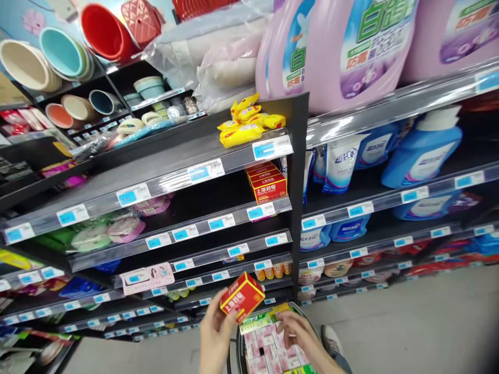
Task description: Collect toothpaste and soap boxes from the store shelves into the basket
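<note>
In my left hand (pixel 216 330) is a red and yellow soap box (pixel 244 298), gripped between the thumb and fingers and tilted above the container. My right hand (pixel 298 332) hovers over the far right part of the load, fingers bent and apart, with nothing visible in it. Below both hands stands a dark-rimmed basket (pixel 238 353), filled with rows of pink and white boxes (pixel 268 340) and some green and yellow packs (pixel 255 323). More red soap boxes (pixel 267 182) like the held one sit on the shelf ahead, near the black upright.
Yellow packets (pixel 249 122) lie on the shelf top. Lilac detergent bottles (pixel 358 52) and blue pump bottles (pixel 423 148) fill the right-hand shelves. Flower pots (pixel 103 34) stand at the upper left. A shoe (pixel 332 340) rests on the grey floor (pixel 409 322) beside the basket.
</note>
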